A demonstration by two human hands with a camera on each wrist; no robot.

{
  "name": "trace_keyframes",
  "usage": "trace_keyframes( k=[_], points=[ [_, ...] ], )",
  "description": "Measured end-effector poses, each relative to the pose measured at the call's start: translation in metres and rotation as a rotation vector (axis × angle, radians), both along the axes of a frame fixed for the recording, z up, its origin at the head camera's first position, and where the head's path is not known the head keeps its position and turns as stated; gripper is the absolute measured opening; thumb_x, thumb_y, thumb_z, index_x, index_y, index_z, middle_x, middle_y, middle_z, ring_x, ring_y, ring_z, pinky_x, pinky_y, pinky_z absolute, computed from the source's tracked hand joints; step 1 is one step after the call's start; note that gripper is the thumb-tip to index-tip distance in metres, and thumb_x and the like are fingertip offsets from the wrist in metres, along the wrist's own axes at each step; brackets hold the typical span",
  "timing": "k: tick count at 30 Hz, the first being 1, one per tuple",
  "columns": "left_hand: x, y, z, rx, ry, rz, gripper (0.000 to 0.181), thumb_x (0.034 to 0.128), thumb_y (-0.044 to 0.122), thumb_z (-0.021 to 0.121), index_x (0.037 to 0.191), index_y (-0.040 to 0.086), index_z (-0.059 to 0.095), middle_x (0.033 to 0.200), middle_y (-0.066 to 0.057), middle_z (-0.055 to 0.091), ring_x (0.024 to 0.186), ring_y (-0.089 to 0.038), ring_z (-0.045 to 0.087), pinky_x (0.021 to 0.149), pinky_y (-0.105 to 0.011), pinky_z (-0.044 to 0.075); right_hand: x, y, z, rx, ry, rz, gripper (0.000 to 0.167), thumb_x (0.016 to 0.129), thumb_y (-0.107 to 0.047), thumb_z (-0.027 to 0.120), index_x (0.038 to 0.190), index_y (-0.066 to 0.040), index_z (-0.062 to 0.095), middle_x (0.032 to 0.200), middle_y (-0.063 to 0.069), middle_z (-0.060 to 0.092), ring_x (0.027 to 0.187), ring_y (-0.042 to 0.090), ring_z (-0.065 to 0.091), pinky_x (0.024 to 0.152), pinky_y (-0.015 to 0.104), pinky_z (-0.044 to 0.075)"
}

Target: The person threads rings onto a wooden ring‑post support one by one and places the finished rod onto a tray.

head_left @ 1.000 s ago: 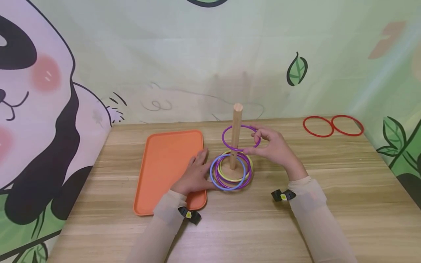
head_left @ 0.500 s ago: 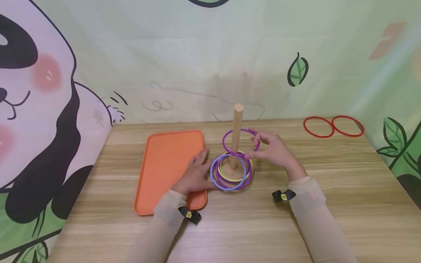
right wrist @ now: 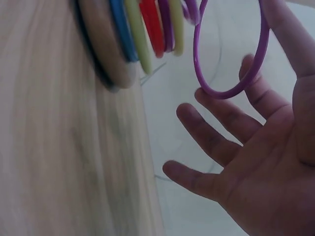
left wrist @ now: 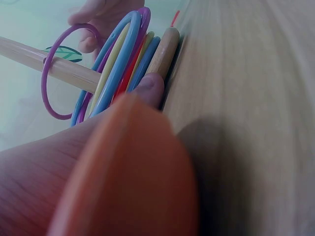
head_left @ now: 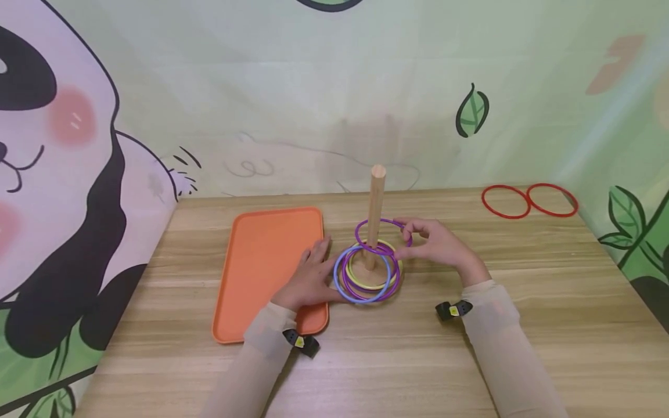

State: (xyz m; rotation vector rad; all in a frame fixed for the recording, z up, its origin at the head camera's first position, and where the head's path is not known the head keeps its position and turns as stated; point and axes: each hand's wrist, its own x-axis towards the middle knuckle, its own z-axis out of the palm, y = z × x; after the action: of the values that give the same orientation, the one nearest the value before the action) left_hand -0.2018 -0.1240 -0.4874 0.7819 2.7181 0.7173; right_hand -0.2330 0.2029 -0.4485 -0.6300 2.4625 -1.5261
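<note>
A purple ring (head_left: pixel 356 233) hangs around the upright wooden peg (head_left: pixel 376 200), above the stacked rings and slightly tilted. My right hand (head_left: pixel 439 249) pinches its right rim between thumb and index finger; the other fingers are spread in the right wrist view. Beneath it, blue, yellow, purple and red rings encircle the peg, with a light blue ring (left wrist: pixel 110 83) leaning out toward the left. My left hand (head_left: pixel 308 278) lies beside the stand with spread fingers, its thumb (left wrist: pixel 150 87) touching the round wooden base (left wrist: pixel 165 51).
An orange tray (head_left: pixel 266 255) lies under and left of my left hand, on the wooden table (head_left: pixel 397 360). Two red rings (head_left: pixel 505 217) lie flat at the back right. A printed cloth wall (head_left: pixel 292 104) rises behind the table.
My right hand has lowered the purple ring along the peg, from about mid-height to near the stacked rings. The left hand has stayed in place.
</note>
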Motion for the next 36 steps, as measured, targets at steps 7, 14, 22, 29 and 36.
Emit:
trace_keyframes(
  k=[7,14,22,29,36],
  points=[
    [-0.001,0.000,0.000,0.004,0.017,-0.006,0.113,0.0762,0.055,0.091,0.167,0.021,0.034,0.174,-0.028,0.005,0.161,-0.044,0.001,0.129,-0.059,0.002,-0.003,0.007,-0.005,-0.011,-0.051,0.022,0.030,0.091,-0.011,0.082,0.109,0.005,0.065,0.154,0.025,0.053,0.147,0.045,0.044,0.120,0.070,0.028],
    [-0.001,0.000,0.000,0.009,0.023,-0.011,0.111,0.0771,0.053,0.090,0.167,0.018,0.035,0.172,-0.031,0.006,0.160,-0.047,0.003,0.128,-0.061,0.004,-0.004,0.019,-0.008,0.010,-0.084,-0.044,0.038,0.094,-0.016,0.080,0.120,0.006,0.064,0.156,0.023,0.052,0.145,0.043,0.045,0.119,0.067,0.032],
    [-0.001,0.000,-0.001,0.001,0.010,-0.005,0.112,0.0775,0.054,0.090,0.167,0.020,0.033,0.173,-0.028,0.004,0.161,-0.045,0.001,0.129,-0.059,0.001,-0.002,0.037,-0.010,0.009,-0.126,-0.154,0.041,0.098,-0.022,0.077,0.123,0.007,0.061,0.157,0.023,0.050,0.146,0.044,0.044,0.120,0.063,0.032],
    [-0.001,0.000,-0.003,-0.009,0.017,-0.003,0.112,0.0768,0.055,0.090,0.167,0.020,0.033,0.174,-0.028,0.005,0.161,-0.045,0.001,0.129,-0.059,0.002,-0.004,0.057,-0.015,0.057,-0.124,-0.332,0.051,0.100,-0.040,0.074,0.128,0.001,0.061,0.158,0.020,0.049,0.148,0.044,0.040,0.118,0.063,0.036],
    [-0.001,0.000,-0.003,-0.006,0.012,-0.005,0.113,0.0769,0.055,0.090,0.168,0.021,0.033,0.174,-0.028,0.004,0.161,-0.044,0.000,0.129,-0.059,0.001,-0.005,0.088,-0.025,0.032,-0.150,-0.642,0.079,0.096,-0.062,0.068,0.147,-0.004,0.053,0.167,0.020,0.035,0.147,0.045,0.036,0.115,0.063,0.035]
  ],
)
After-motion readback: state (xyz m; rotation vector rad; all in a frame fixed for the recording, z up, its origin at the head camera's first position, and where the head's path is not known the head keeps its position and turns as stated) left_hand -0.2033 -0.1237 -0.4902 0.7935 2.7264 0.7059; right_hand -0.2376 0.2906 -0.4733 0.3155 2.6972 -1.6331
